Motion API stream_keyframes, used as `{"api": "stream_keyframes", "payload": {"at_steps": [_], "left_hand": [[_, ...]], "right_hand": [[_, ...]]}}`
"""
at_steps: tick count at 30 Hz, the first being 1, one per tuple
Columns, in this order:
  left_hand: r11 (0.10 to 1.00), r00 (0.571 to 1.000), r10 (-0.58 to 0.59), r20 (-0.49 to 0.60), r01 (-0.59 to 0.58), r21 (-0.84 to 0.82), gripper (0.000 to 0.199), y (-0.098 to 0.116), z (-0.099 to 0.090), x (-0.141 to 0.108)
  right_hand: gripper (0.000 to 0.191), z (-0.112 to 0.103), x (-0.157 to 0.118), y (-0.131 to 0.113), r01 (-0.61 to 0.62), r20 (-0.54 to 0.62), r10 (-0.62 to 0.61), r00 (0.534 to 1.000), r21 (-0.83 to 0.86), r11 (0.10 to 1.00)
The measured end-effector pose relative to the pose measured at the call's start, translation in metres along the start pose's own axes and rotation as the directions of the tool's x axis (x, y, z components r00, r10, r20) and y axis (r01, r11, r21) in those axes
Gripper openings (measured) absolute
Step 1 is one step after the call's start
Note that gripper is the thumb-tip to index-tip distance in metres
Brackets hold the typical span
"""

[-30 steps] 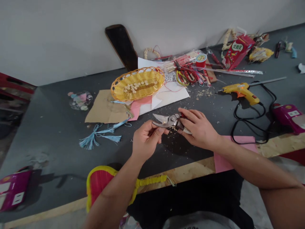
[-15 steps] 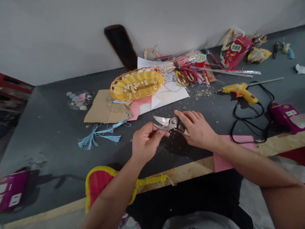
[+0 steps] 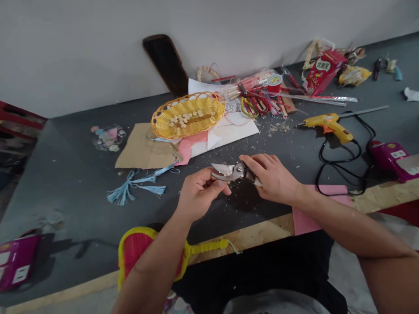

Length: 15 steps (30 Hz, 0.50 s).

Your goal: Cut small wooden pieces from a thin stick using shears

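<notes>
My right hand (image 3: 273,176) is closed around the handles of a pair of pruning shears (image 3: 229,171), whose blades point left. Close by the blade tips, my left hand (image 3: 199,189) has its thumb and fingers pinched together; whatever is between them is too small and hidden to name. Beyond the hands, a yellow woven basket (image 3: 199,123) holds several small pale pieces. A light blue tassel (image 3: 122,192) lies to the left. Tiny pale crumbs are scattered on the grey table (image 3: 81,179) around and beneath the shears.
A yellow hot glue gun (image 3: 330,124) with its black cord lies at the right, near a purple box (image 3: 391,159). Pink paper (image 3: 306,222) hangs over the front edge. A red fan with yellow trim (image 3: 135,248) sits under my left forearm. A dark phone (image 3: 165,61) leans on the wall.
The shears' blades have drawn slightly closer together, and the right fingers have shifted a little on the handles. My left hand stays at the blade tips.
</notes>
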State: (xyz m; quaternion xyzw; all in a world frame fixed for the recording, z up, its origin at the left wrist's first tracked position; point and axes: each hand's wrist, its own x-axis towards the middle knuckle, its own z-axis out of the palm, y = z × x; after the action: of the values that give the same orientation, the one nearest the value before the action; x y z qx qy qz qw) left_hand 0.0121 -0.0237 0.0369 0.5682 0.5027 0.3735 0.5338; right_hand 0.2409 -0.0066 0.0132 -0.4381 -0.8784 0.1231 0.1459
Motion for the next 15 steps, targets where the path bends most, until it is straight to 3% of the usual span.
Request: {"api": "stream_keyframes", "payload": {"at_steps": [6, 15], "left_hand": [[0.997, 1.0, 0.028, 0.006, -0.028, 0.066, 0.019, -0.001, -0.003, 0.003], [0.96, 0.968, 0.154, -0.197, -0.099, 0.262, 0.019, -0.009, 0.007, 0.002]], "right_hand": [[0.07, -0.001, 0.001, 0.002, 0.007, 0.003, -0.007, 1.0, 0.019, 1.0], [0.072, 0.009, 0.004, 0.005, -0.021, -0.093, 0.022, 0.995, 0.016, 1.0]]}}
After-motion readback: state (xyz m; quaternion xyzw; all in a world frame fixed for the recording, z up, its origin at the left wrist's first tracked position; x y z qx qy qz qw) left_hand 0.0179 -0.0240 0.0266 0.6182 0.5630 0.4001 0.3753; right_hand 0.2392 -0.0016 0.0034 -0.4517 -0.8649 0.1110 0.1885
